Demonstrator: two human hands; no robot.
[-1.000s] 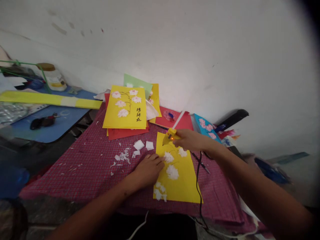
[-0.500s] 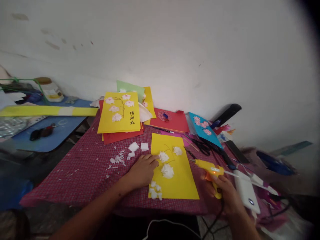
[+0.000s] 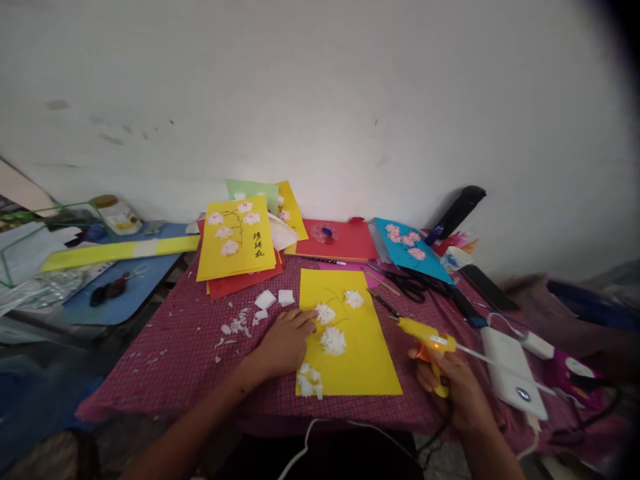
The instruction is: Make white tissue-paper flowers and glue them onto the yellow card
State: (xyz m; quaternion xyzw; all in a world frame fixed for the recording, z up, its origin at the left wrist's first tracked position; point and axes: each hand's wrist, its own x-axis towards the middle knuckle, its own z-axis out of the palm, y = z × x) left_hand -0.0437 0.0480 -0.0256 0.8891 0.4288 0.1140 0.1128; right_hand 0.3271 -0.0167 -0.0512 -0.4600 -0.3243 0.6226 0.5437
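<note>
On the table lies a yellow card (image 3: 373, 360) with drawn stems and white paper flowers. My left hand (image 3: 285, 340) rests at the card's left edge, fingers stretched forward, the fingertips at the left white flower (image 3: 325, 313). Below that flower sits a larger white flower (image 3: 333, 340), and another white flower (image 3: 354, 299) is at the upper right. Small white paper pieces (image 3: 309, 381) lie on the card's lower left corner. My right hand (image 3: 457, 387) is closed around a yellow glue gun (image 3: 425, 333) with a lit orange spot. The gun's nozzle points left, just off the card's right edge.
White paper squares (image 3: 265, 299) and scraps (image 3: 237, 325) lie left of the card. Finished flower cards (image 3: 205, 263) are stacked behind. Black scissors (image 3: 413, 288), a blue card (image 3: 433, 263) and a white power bank (image 3: 513, 373) with cables are on the right.
The camera view has shifted slightly. My left hand stays at the left flower, and my right hand still holds the glue gun beside the card.
</note>
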